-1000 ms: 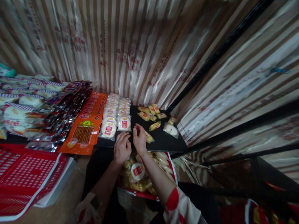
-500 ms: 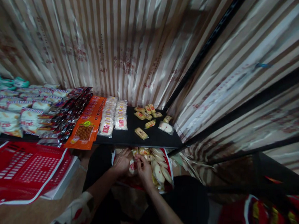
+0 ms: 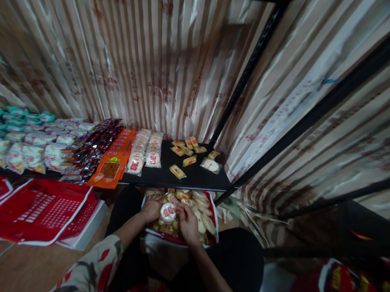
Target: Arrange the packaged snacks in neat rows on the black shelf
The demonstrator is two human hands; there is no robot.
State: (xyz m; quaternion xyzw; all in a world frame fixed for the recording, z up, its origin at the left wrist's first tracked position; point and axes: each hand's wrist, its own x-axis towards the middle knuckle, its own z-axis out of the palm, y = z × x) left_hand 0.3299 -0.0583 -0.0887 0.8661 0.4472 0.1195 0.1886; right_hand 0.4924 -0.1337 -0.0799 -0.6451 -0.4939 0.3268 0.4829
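Note:
Both my hands are down in a red basket [image 3: 213,209] of wrapped snacks that rests below the shelf edge. My left hand [image 3: 151,207] and my right hand [image 3: 188,218] close from either side on a round white snack packet with a red label [image 3: 168,212]. Yellow and white packets fill the basket around it. Above, the black shelf [image 3: 196,178] carries two rows of the same white packets [image 3: 145,152] and several small yellow packets [image 3: 185,152].
Orange packs [image 3: 112,164], dark red packs [image 3: 91,148] and white and green packs [image 3: 27,149] line the shelf to the left. A stack of flat red baskets [image 3: 40,210] lies on the wooden floor at left. Striped paper backs the shelf; black frame posts run at right.
My hands came off the shelf, where they set down a yellow packet, and dropped into the basket, closing on a round white packet. The view tilted and moved back.

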